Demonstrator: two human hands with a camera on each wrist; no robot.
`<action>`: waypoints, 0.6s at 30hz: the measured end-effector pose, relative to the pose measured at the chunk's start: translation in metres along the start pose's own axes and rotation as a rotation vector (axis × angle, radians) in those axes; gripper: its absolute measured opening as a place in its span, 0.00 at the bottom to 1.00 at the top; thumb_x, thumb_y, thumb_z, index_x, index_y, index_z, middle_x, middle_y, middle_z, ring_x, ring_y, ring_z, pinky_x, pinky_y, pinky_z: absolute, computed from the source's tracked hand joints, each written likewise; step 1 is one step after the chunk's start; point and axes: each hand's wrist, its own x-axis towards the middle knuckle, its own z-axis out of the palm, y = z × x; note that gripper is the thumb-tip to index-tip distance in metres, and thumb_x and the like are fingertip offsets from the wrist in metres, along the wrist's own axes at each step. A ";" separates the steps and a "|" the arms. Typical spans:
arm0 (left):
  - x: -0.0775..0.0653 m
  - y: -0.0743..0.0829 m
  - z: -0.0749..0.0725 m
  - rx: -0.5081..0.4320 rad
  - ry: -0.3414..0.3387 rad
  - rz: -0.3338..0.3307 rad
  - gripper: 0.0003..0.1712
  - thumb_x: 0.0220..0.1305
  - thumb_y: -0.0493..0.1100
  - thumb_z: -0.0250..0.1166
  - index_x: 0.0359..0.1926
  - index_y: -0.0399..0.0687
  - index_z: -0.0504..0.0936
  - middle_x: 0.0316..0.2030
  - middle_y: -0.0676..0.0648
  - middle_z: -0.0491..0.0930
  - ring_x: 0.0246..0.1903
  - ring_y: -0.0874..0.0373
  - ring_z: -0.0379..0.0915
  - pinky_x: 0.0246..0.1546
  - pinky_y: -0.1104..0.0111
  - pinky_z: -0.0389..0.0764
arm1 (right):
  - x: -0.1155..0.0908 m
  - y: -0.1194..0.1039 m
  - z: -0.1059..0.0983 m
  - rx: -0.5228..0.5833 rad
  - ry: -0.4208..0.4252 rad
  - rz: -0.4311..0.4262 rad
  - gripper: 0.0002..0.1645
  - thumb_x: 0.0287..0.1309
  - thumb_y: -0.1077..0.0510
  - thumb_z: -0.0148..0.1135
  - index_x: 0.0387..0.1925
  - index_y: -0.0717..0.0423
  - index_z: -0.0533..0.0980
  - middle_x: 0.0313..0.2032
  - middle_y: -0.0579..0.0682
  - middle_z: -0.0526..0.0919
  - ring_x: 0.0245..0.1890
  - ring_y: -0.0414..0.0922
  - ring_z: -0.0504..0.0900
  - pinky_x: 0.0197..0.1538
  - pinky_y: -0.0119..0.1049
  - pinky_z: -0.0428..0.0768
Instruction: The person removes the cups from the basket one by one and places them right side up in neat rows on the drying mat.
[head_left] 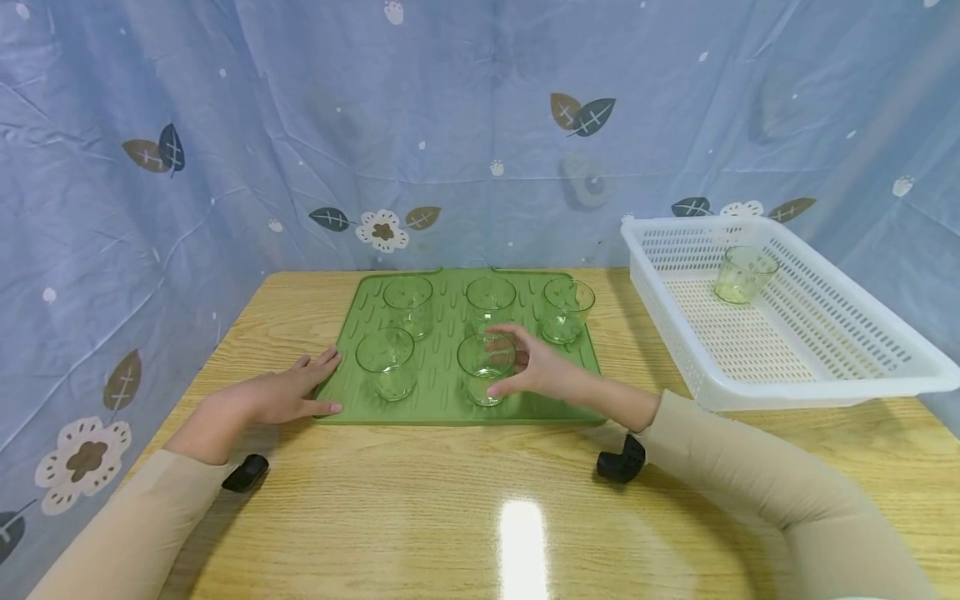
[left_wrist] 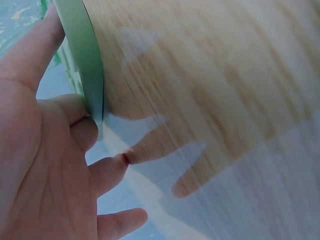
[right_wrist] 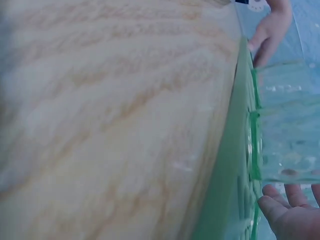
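Five clear glasses stand upright on a green drying mat (head_left: 435, 408), three in the back row and two in front. My right hand (head_left: 543, 367) is curved beside the front middle glass (head_left: 476, 379), fingers behind its right side and thumb in front. In the right wrist view a small gap shows between those fingers (right_wrist: 295, 195) and the nearest glass (right_wrist: 287, 145). At the mat's left edge my left hand (head_left: 281, 393) is spread, fingertips on or over the mat, nearest the front left glass (head_left: 390, 375). Its thumb and fingers show beside the mat edge in the left wrist view.
A white slotted basket (head_left: 712, 387) stands to the right of the mat and holds one upright glass (head_left: 746, 275). Beneath everything is a wooden table (head_left: 390, 500). A blue patterned curtain (head_left: 480, 142) hangs behind and at both sides.
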 end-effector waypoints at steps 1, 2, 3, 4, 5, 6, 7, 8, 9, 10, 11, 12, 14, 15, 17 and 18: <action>0.000 0.000 0.000 0.000 -0.001 0.001 0.57 0.72 0.66 0.59 0.81 0.35 0.41 0.80 0.34 0.33 0.75 0.25 0.27 0.64 0.24 0.46 | -0.001 0.000 -0.002 -0.001 0.004 -0.001 0.58 0.54 0.65 0.78 0.78 0.62 0.52 0.71 0.65 0.66 0.69 0.60 0.70 0.69 0.51 0.70; 0.000 0.000 0.000 -0.004 -0.002 0.001 0.57 0.72 0.65 0.59 0.81 0.35 0.41 0.80 0.34 0.33 0.75 0.25 0.27 0.64 0.24 0.45 | -0.002 0.000 -0.004 -0.002 0.010 0.000 0.58 0.53 0.65 0.79 0.78 0.62 0.53 0.71 0.64 0.66 0.69 0.59 0.70 0.70 0.50 0.69; 0.000 0.000 0.000 -0.006 -0.004 0.001 0.57 0.72 0.65 0.59 0.81 0.35 0.41 0.80 0.34 0.33 0.75 0.25 0.27 0.64 0.25 0.45 | -0.003 0.000 -0.005 0.000 0.015 -0.004 0.59 0.53 0.64 0.79 0.78 0.62 0.53 0.71 0.64 0.66 0.69 0.59 0.70 0.71 0.50 0.68; 0.000 0.001 0.000 -0.009 -0.006 0.000 0.57 0.72 0.65 0.59 0.81 0.35 0.41 0.80 0.34 0.32 0.75 0.25 0.27 0.64 0.25 0.45 | -0.005 -0.001 -0.007 0.003 0.021 -0.010 0.59 0.53 0.64 0.80 0.78 0.62 0.53 0.71 0.64 0.66 0.69 0.59 0.69 0.72 0.50 0.66; 0.000 0.001 -0.001 -0.012 -0.008 -0.001 0.57 0.72 0.65 0.59 0.81 0.35 0.41 0.80 0.34 0.32 0.75 0.25 0.26 0.64 0.25 0.46 | -0.006 -0.002 -0.008 0.009 0.026 -0.017 0.59 0.52 0.64 0.80 0.77 0.63 0.53 0.71 0.64 0.66 0.70 0.60 0.68 0.73 0.50 0.64; 0.000 0.001 -0.001 -0.016 -0.010 -0.001 0.57 0.72 0.65 0.60 0.81 0.35 0.41 0.80 0.34 0.32 0.75 0.25 0.26 0.64 0.25 0.46 | -0.007 -0.002 -0.009 0.012 0.031 -0.023 0.59 0.52 0.64 0.80 0.77 0.63 0.53 0.72 0.65 0.65 0.70 0.60 0.67 0.74 0.49 0.62; 0.000 0.001 -0.001 -0.018 -0.012 -0.002 0.57 0.72 0.65 0.60 0.81 0.35 0.41 0.80 0.34 0.32 0.75 0.24 0.26 0.64 0.25 0.46 | -0.009 -0.003 -0.011 0.014 0.037 -0.029 0.59 0.52 0.65 0.80 0.77 0.63 0.53 0.72 0.65 0.65 0.71 0.61 0.66 0.75 0.48 0.61; 0.000 0.001 -0.001 -0.020 -0.013 -0.004 0.57 0.72 0.65 0.60 0.81 0.35 0.41 0.80 0.34 0.32 0.74 0.24 0.26 0.64 0.25 0.46 | -0.011 -0.004 -0.012 0.017 0.044 -0.029 0.59 0.52 0.65 0.80 0.77 0.63 0.53 0.72 0.65 0.64 0.72 0.61 0.65 0.75 0.48 0.61; 0.000 0.001 -0.001 -0.020 -0.014 -0.003 0.57 0.72 0.65 0.60 0.81 0.35 0.41 0.80 0.34 0.32 0.74 0.24 0.26 0.64 0.25 0.46 | -0.013 -0.004 -0.013 0.019 0.050 -0.032 0.59 0.52 0.65 0.80 0.77 0.64 0.53 0.73 0.65 0.63 0.72 0.62 0.64 0.75 0.49 0.60; 0.000 0.002 -0.001 -0.021 -0.014 -0.002 0.57 0.73 0.65 0.60 0.81 0.34 0.41 0.80 0.34 0.32 0.74 0.24 0.26 0.64 0.25 0.46 | -0.014 -0.005 -0.014 0.019 0.057 -0.034 0.59 0.52 0.65 0.79 0.77 0.64 0.53 0.73 0.65 0.63 0.73 0.62 0.63 0.75 0.49 0.60; 0.000 0.002 -0.001 -0.021 -0.014 -0.002 0.57 0.73 0.65 0.60 0.81 0.34 0.41 0.80 0.33 0.32 0.74 0.24 0.26 0.64 0.25 0.46 | -0.016 -0.006 -0.015 0.015 0.063 -0.036 0.59 0.52 0.65 0.79 0.77 0.64 0.53 0.73 0.65 0.63 0.73 0.63 0.63 0.75 0.49 0.60; 0.000 0.002 -0.001 -0.021 -0.013 -0.002 0.57 0.73 0.65 0.60 0.81 0.34 0.41 0.80 0.33 0.32 0.74 0.24 0.26 0.64 0.25 0.46 | -0.018 -0.007 -0.016 0.008 0.070 -0.039 0.59 0.52 0.65 0.79 0.77 0.64 0.53 0.73 0.65 0.63 0.73 0.63 0.63 0.75 0.49 0.60; 0.000 0.002 -0.001 -0.018 -0.011 -0.002 0.57 0.72 0.65 0.60 0.81 0.34 0.42 0.80 0.33 0.32 0.74 0.24 0.26 0.64 0.25 0.45 | -0.022 -0.008 -0.018 0.000 0.081 -0.047 0.58 0.53 0.64 0.79 0.77 0.65 0.53 0.73 0.66 0.62 0.73 0.63 0.62 0.75 0.49 0.60; -0.001 0.002 -0.001 -0.018 -0.010 -0.002 0.57 0.72 0.65 0.60 0.81 0.34 0.42 0.80 0.33 0.32 0.74 0.24 0.26 0.64 0.25 0.45 | -0.024 -0.009 -0.020 -0.003 0.087 -0.054 0.58 0.53 0.64 0.78 0.77 0.65 0.53 0.73 0.67 0.63 0.73 0.63 0.62 0.75 0.49 0.60; -0.001 0.002 -0.001 -0.017 -0.009 -0.003 0.57 0.72 0.65 0.60 0.81 0.34 0.42 0.80 0.33 0.33 0.74 0.24 0.26 0.64 0.25 0.45 | -0.028 -0.010 -0.023 -0.004 0.101 -0.067 0.57 0.54 0.63 0.78 0.76 0.65 0.54 0.72 0.68 0.63 0.73 0.64 0.62 0.75 0.49 0.59; -0.001 0.002 -0.001 -0.016 -0.009 -0.004 0.57 0.73 0.65 0.60 0.81 0.34 0.42 0.80 0.33 0.33 0.74 0.24 0.26 0.64 0.25 0.46 | -0.029 -0.011 -0.025 0.004 0.107 -0.076 0.56 0.54 0.63 0.78 0.76 0.66 0.54 0.72 0.69 0.62 0.73 0.64 0.62 0.75 0.50 0.59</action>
